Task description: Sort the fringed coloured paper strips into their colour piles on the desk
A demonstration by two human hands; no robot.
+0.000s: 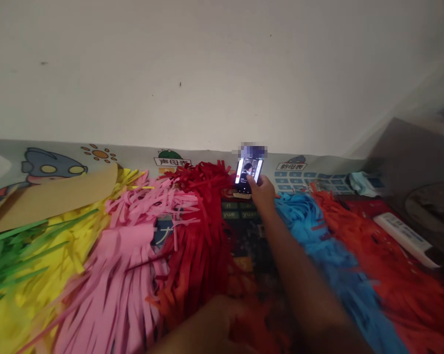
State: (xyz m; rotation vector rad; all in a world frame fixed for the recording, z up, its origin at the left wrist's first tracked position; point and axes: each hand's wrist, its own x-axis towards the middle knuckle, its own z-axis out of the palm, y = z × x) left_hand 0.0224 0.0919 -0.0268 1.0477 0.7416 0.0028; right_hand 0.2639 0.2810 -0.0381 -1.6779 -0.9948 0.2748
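A lit phone (249,169) stands upright near the wall, its screen facing me. My right hand (263,191) is at its lower right edge, the thumb over the front of the screen and the other fingers mostly hidden. At the bottom of the view my left hand (216,319) is dark and blurred. It lies over orange-red paper strips (258,319); its fingers cannot be made out. Beside it are dark red strips (203,246) and a bundle of pink strips (114,280) with an uncut band at the top.
Yellow strips (63,260) and green strips (15,255) lie left, under a tan sheet (59,201). Blue strips (317,236) and red-orange strips (387,270) spread right, beside a white box (406,238). A printed mat (133,157) lies beneath; a pale wall (207,73) rises behind.
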